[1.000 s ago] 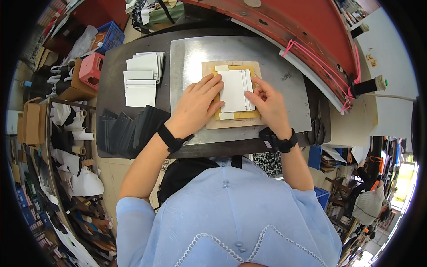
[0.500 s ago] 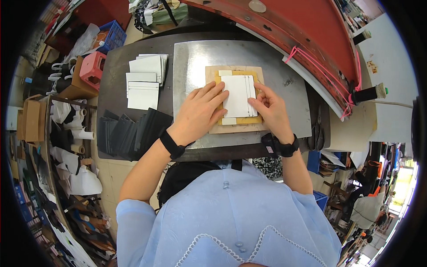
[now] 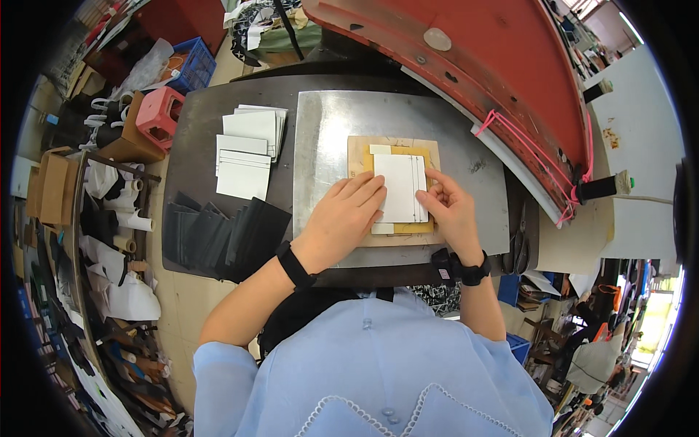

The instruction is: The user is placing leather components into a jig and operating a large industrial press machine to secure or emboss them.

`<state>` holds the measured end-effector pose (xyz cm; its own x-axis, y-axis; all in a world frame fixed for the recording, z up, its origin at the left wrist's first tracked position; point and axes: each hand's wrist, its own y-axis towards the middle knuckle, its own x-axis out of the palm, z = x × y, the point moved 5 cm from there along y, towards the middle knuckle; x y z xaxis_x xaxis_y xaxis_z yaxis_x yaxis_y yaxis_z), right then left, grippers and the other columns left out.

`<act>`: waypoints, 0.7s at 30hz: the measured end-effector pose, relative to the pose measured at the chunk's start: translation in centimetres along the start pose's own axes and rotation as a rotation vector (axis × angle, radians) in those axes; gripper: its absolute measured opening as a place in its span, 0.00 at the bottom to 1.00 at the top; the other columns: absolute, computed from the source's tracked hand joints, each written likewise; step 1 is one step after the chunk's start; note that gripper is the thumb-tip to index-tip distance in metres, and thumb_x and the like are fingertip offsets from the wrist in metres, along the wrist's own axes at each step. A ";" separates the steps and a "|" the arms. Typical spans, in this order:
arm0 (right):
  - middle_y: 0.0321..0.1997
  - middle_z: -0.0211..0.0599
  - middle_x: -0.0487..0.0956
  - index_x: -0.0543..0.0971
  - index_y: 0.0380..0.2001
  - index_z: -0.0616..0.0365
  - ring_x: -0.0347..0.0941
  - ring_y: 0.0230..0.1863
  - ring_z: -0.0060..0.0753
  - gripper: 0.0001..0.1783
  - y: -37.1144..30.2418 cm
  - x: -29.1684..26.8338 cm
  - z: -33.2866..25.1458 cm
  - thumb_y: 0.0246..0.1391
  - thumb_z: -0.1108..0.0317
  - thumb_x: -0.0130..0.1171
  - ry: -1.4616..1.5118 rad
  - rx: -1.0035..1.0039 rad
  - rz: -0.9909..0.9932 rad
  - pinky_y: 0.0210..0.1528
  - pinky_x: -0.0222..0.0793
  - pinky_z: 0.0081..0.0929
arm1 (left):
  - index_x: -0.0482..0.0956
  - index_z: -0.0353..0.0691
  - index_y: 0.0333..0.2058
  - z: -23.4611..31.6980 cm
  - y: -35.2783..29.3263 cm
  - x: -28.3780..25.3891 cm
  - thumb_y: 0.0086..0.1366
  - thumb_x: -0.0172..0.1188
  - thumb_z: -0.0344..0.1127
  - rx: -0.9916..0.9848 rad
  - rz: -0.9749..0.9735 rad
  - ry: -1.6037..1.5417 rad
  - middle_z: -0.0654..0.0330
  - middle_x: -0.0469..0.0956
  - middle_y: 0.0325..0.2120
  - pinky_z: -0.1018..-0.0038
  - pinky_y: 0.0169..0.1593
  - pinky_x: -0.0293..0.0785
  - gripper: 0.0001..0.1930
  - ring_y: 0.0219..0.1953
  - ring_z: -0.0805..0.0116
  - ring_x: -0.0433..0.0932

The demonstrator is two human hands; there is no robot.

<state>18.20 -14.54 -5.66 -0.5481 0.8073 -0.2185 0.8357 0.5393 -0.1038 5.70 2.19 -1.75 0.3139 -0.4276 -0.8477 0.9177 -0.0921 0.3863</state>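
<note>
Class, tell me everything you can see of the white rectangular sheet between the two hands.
The white sheet is a plain rectangle, longer from top to bottom, and looks like paper or card; its exact material is unclear. Thin dark lines run lengthwise near its right edge. It appears to lie flat and unfolded over a yellow board, which is on a larger tan board. The left hand touches its left edge; the right hand has its thumb at the right edge.
</note>
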 end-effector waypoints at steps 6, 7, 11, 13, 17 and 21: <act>0.29 0.21 0.74 0.76 0.57 0.66 0.66 0.29 0.11 0.25 0.1 0.0 -0.2 0.56 0.70 0.66 0.010 0.020 -0.021 0.33 0.65 0.13 | 0.76 0.34 0.51 0.2 -0.3 -0.4 0.63 0.62 0.31 -0.025 -0.033 -0.027 0.53 0.75 0.56 0.63 0.58 0.70 0.18 0.60 0.56 0.72; 0.29 0.21 0.74 0.76 0.57 0.66 0.66 0.29 0.11 0.25 0.0 0.2 -0.8 0.56 0.70 0.66 -0.005 0.028 -0.020 0.33 0.65 0.13 | 0.76 0.33 0.51 0.2 -0.3 -0.5 0.63 0.62 0.31 -0.029 -0.042 -0.031 0.53 0.75 0.56 0.63 0.58 0.70 0.18 0.60 0.56 0.72; 0.29 0.22 0.75 0.76 0.57 0.65 0.67 0.29 0.12 0.25 -0.1 0.1 -0.2 0.57 0.69 0.67 -0.024 -0.008 -0.027 0.34 0.66 0.14 | 0.76 0.33 0.52 -0.1 -0.5 -0.4 0.64 0.60 0.29 -0.040 -0.046 -0.071 0.54 0.75 0.57 0.63 0.59 0.69 0.18 0.60 0.55 0.71; 0.29 0.22 0.75 0.76 0.57 0.65 0.67 0.30 0.12 0.25 0.4 -0.1 0.1 0.57 0.69 0.67 -0.006 0.007 -0.036 0.34 0.66 0.14 | 0.77 0.34 0.53 -0.8 -0.6 -0.3 0.64 0.59 0.27 -0.054 -0.060 -0.096 0.55 0.75 0.57 0.63 0.59 0.69 0.18 0.61 0.55 0.71; 0.29 0.22 0.75 0.76 0.57 0.65 0.68 0.31 0.13 0.25 0.4 -0.2 -0.2 0.57 0.68 0.67 -0.002 0.010 -0.046 0.36 0.66 0.15 | 0.77 0.35 0.53 -1.5 -0.7 -0.3 0.65 0.57 0.25 -0.074 -0.070 -0.186 0.55 0.75 0.58 0.63 0.60 0.68 0.17 0.62 0.54 0.70; 0.30 0.23 0.75 0.76 0.58 0.65 0.68 0.31 0.12 0.25 0.4 -0.1 0.1 0.57 0.69 0.66 0.024 0.016 -0.031 0.35 0.66 0.14 | 0.76 0.35 0.54 -1.5 -1.0 -0.3 0.64 0.56 0.24 -0.079 -0.061 -0.180 0.55 0.74 0.59 0.62 0.60 0.67 0.18 0.63 0.54 0.69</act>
<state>18.60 -14.38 -5.80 -0.5747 0.7958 -0.1911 0.8184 0.5607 -0.1261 5.06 3.75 -2.43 0.2154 -0.5779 -0.7872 0.9522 -0.0546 0.3006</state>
